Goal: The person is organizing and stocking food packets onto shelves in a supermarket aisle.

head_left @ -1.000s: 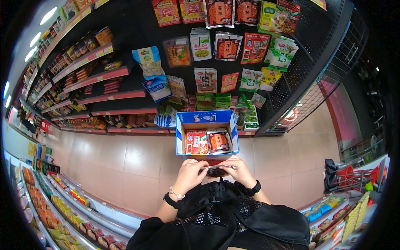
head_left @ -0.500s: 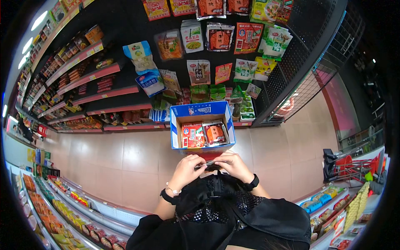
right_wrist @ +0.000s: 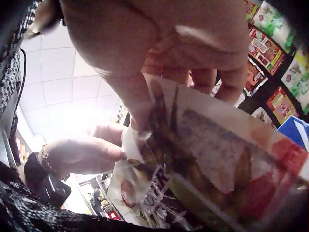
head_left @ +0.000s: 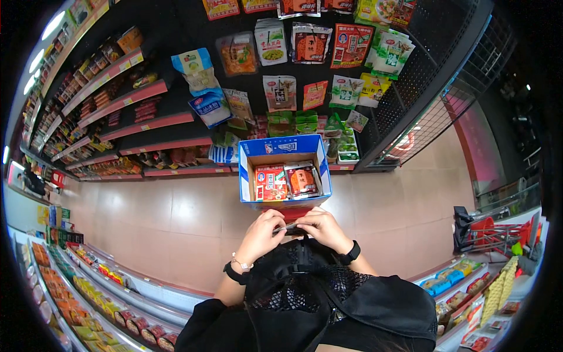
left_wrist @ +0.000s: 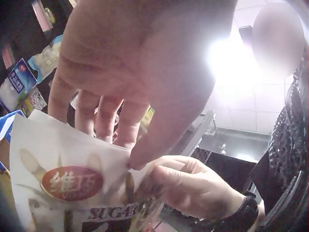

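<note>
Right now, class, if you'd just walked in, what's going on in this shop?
A person's left hand and right hand pinch the top edge of a sugar packet. In front stands a blue box, where a red packet and a brown packet show side by side. Beyond it is a rack of packets. The sugar packet isn't in the box.

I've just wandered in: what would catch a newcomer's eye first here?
Probably the bright blue box in the middle of the head view, with a red packet and a dark red packet inside. Behind it, colourful hanging packets stand out against a black rack. Closer to the wearer, the left hand and right hand pinch a pale packet printed "SUGAR".
</note>
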Action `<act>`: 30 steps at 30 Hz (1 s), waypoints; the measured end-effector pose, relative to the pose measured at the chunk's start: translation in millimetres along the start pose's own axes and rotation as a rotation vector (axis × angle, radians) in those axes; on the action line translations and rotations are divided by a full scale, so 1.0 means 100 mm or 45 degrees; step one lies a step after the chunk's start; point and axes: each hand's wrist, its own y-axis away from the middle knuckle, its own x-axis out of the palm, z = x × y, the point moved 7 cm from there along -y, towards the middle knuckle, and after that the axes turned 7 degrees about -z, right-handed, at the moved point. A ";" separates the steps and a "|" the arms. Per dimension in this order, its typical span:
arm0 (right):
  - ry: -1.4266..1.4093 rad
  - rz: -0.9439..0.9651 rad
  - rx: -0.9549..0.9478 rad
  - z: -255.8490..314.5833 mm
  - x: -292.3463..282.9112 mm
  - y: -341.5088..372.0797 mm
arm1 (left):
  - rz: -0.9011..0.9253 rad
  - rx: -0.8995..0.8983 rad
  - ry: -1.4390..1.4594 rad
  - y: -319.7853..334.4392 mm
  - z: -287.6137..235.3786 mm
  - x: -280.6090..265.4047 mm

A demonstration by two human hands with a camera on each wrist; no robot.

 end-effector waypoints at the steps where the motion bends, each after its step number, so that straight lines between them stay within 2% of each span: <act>1: -0.003 0.013 -0.002 -0.01 0.02 -0.01 | -0.007 -0.011 -0.013 0.00 0.01 -0.01; 6: -0.015 -0.002 0.035 -0.05 0.03 0.02 | -0.026 -0.057 0.059 0.01 0.05 0.01; 10: -0.047 -0.020 0.066 -0.10 0.01 0.03 | -0.140 -0.048 0.013 -0.02 -0.02 -0.03; 12: -0.060 -0.050 0.043 -0.05 -0.03 -0.01 | -0.233 0.118 -0.191 -0.07 -0.13 -0.10; 16: 0.008 -0.233 0.072 0.03 -0.22 -0.10 | -0.488 0.267 -0.299 -0.19 -0.23 -0.40; 21: -0.102 -0.248 0.130 -0.15 -0.31 -0.08 | -0.620 0.258 -0.298 -0.35 -0.26 -0.82; 25: -0.083 -0.195 0.145 -0.20 -0.32 -0.05 | -0.666 0.095 -0.259 -0.39 -0.02 -0.92; 30: -0.043 -0.170 0.202 -0.27 -0.32 -0.04 | -0.755 0.085 -0.280 -0.40 0.15 -0.98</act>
